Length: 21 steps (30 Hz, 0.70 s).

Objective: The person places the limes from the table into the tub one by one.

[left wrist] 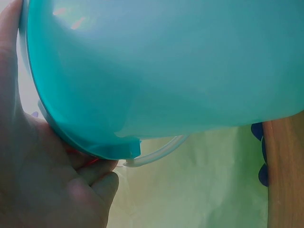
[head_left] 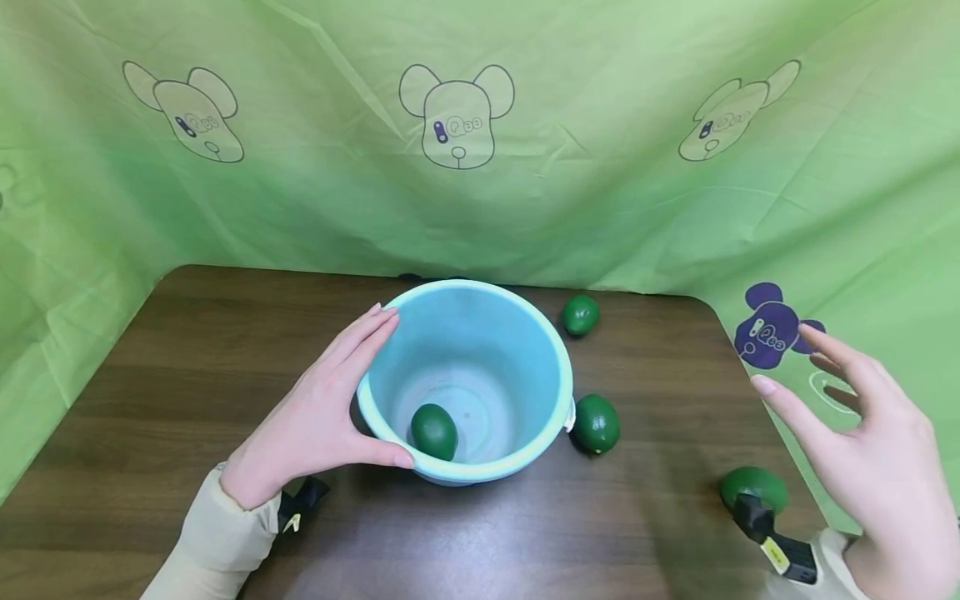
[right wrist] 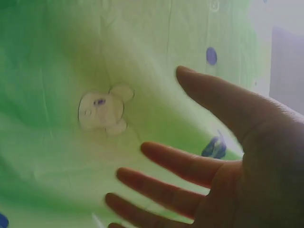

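A light-blue plastic bucket (head_left: 551,358) stands upright on the table, with one green lime (head_left: 433,432) on its floor. My left hand (head_left: 330,408) holds the bucket by the left side of its rim, thumb at the front edge and fingers spread along the side. In the left wrist view, fingers bend under the rim of the bucket (left wrist: 166,71) near its pale handle (left wrist: 159,153). Out at the right, my right hand (head_left: 877,442) hovers with fingers apart, holding nothing; the right wrist view shows the same hand (right wrist: 228,161). Below it lies another lime (head_left: 753,486), partly hidden by the wrist camera.
Just right of the bucket sits a lime (head_left: 596,423), and a further lime (head_left: 581,315) lies behind it near the back edge. The brown wooden table (head_left: 187,375) is enclosed by a green curtain (head_left: 570,183) printed with bear heads.
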Each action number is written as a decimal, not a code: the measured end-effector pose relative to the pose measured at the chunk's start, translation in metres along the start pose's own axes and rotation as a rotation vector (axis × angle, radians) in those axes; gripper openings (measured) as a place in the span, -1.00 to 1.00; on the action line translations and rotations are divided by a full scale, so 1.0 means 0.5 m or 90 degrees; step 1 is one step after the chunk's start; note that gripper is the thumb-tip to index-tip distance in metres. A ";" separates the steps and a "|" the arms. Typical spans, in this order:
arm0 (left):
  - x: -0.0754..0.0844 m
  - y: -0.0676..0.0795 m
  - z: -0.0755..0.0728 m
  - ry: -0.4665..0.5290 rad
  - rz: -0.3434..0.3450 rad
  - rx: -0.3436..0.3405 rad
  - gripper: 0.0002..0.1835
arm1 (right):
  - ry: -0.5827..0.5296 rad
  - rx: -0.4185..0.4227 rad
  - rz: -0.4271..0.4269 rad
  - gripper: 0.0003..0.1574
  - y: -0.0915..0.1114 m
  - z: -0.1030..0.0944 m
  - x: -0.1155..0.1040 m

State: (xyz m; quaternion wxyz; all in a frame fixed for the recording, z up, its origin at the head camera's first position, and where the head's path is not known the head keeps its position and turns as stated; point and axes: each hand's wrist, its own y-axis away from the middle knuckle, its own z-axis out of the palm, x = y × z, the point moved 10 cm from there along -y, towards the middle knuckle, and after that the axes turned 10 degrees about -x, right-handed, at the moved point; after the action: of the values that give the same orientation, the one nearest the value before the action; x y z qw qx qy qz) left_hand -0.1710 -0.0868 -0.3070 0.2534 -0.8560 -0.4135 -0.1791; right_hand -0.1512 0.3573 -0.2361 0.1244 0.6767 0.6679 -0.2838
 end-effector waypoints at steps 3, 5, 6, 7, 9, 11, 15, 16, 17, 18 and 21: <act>-0.001 0.001 0.001 0.000 -0.001 -0.001 0.38 | 0.007 -0.026 0.053 -0.17 -0.002 -0.001 0.047; 0.000 0.001 0.001 0.000 -0.002 -0.001 0.38 | 0.016 -0.038 0.079 -0.16 -0.003 -0.001 0.076; -0.001 0.001 0.001 -0.001 -0.004 -0.001 0.38 | 0.023 -0.048 0.093 -0.15 -0.004 0.001 0.091; -0.001 0.001 0.000 -0.001 -0.006 -0.001 0.38 | 0.035 -0.063 0.107 -0.15 -0.005 0.004 0.105; -0.001 0.000 0.000 -0.001 -0.008 -0.003 0.38 | 0.064 -0.101 0.131 -0.11 -0.006 0.014 0.131; -0.001 0.000 0.000 0.000 -0.009 -0.003 0.38 | 0.093 -0.145 0.147 -0.08 -0.009 0.026 0.153; 0.000 -0.001 -0.002 0.001 -0.010 -0.002 0.38 | 0.110 -0.210 0.147 0.00 -0.012 0.046 0.187; 0.000 -0.001 -0.002 0.002 -0.010 -0.002 0.38 | 0.112 -0.220 0.147 0.01 -0.012 0.050 0.194; 0.001 -0.001 -0.003 0.002 -0.011 -0.002 0.38 | 0.112 -0.231 0.149 0.03 -0.011 0.055 0.202; 0.001 -0.001 -0.003 0.004 -0.010 -0.002 0.38 | 0.113 -0.242 0.151 0.04 -0.010 0.059 0.210; 0.001 -0.002 -0.003 0.003 -0.009 -0.003 0.38 | 0.103 -0.302 0.192 0.12 0.001 0.079 0.245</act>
State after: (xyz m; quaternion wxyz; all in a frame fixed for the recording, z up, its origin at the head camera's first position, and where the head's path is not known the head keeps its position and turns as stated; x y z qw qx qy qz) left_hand -0.1716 -0.0866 -0.3052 0.2513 -0.8530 -0.4188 -0.1840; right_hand -0.1660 0.4377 -0.3353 0.2663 0.7407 0.6153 -0.0429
